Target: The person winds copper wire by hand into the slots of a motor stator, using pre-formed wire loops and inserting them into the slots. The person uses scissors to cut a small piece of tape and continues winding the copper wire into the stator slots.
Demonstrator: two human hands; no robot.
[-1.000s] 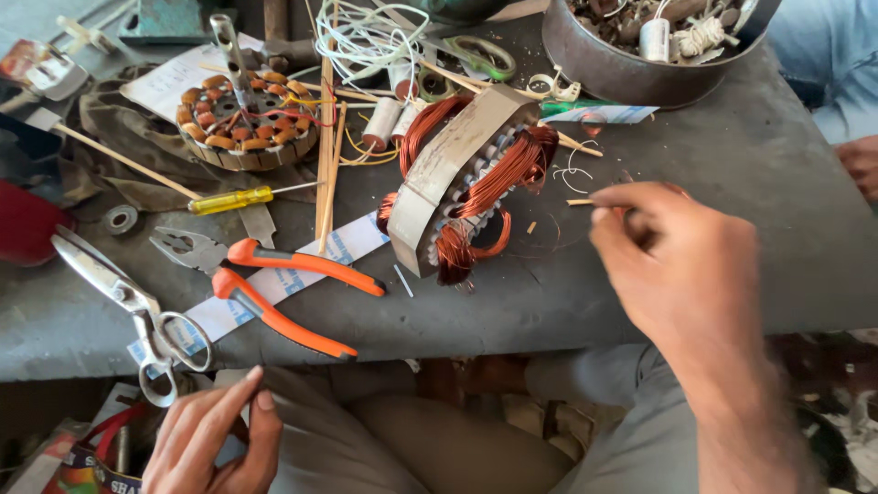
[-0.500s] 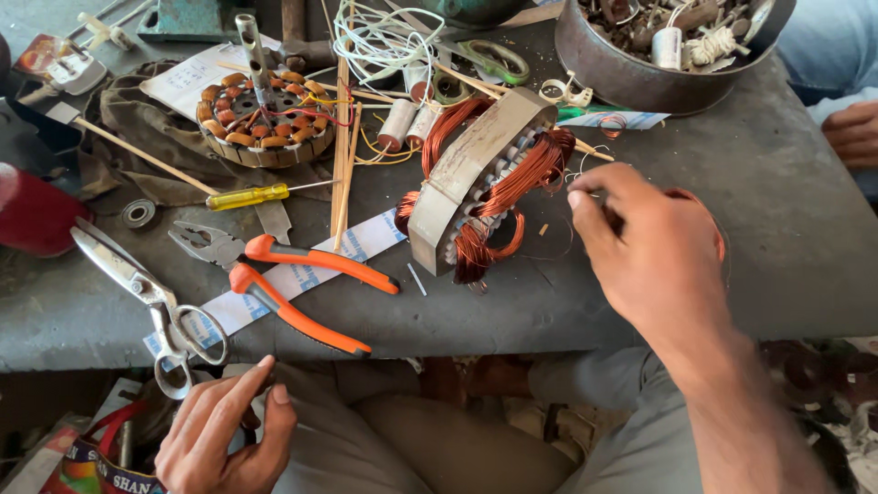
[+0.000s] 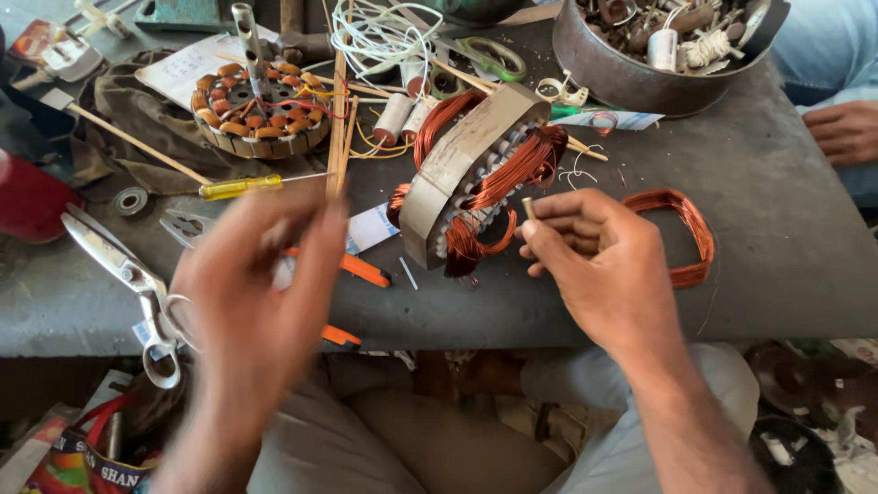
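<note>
Head view is looking down on a grey tabletop (image 3: pixel 786 229) crowded with motor parts and tools. A round metal bowl (image 3: pixel 631 78) full of small scrap parts is sitting at the far right edge. Near the middle, a motor stator (image 3: pixel 476 174) wound with copper wire is lying tilted on its side. A second, flatter stator (image 3: pixel 261 114) with orange windings is resting at the far left, on a dark cloth.

The right hand (image 3: pixel 594 261) is hovering just right of the tilted stator, its fingers closed on a short thin stick (image 3: pixel 528 208) pinched upright between thumb and forefinger, close beside the copper windings. Behind that hand a loose copper coil (image 3: pixel 681 229) is lying flat on the tabletop.

The left hand (image 3: pixel 256 293) is blurred and raised above the near edge, fingers spread apart and gripping nothing. Under it, orange-handled pliers (image 3: pixel 361 270) are partly showing. Metal shears (image 3: pixel 123 274) are lying just left of it, and a yellow-handled screwdriver (image 3: pixel 242 187) beyond it. Another person's hand (image 3: pixel 846 133) is resting at the far right edge.
</note>
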